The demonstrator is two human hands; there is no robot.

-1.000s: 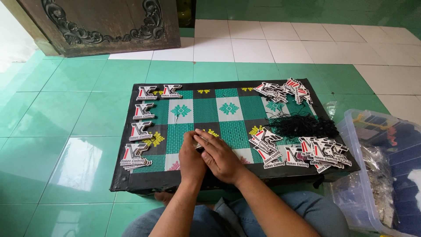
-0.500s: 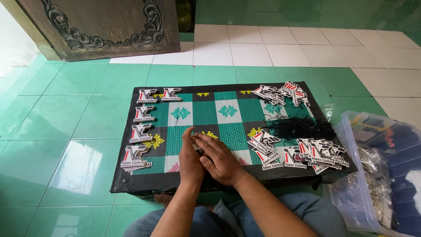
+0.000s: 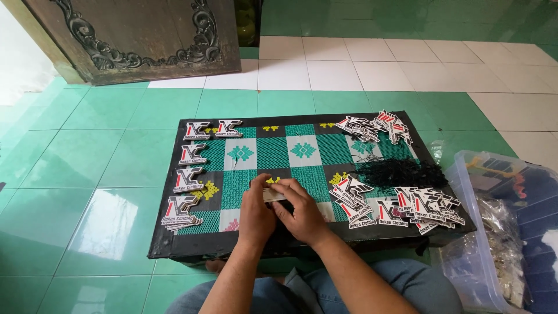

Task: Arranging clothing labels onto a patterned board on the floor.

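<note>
Both hands meet over the near middle of a low board [image 3: 192, 247] covered in a green, white and black checked mat. My left hand [image 3: 256, 212] and my right hand [image 3: 299, 212] together pinch a small stack of flat card tags [image 3: 272, 195], mostly hidden by the fingers. A loose heap of the same black, white and red tags [image 3: 401, 206] lies just right of my right hand. Short stacks of tags [image 3: 185, 203] run down the mat's left edge. A tangle of black strings [image 3: 398, 171] sits on the right side.
Another tag pile [image 3: 375, 128] lies at the far right corner of the board. A clear plastic bin [image 3: 500, 232] with bagged items stands on the floor at the right. A carved dark wooden panel [image 3: 139, 40] leans at the back left. Green and white tiles surround the board.
Both hands have stayed over the near middle of the mat, with only small finger shifts around the tags. Piles and strings have not moved.
</note>
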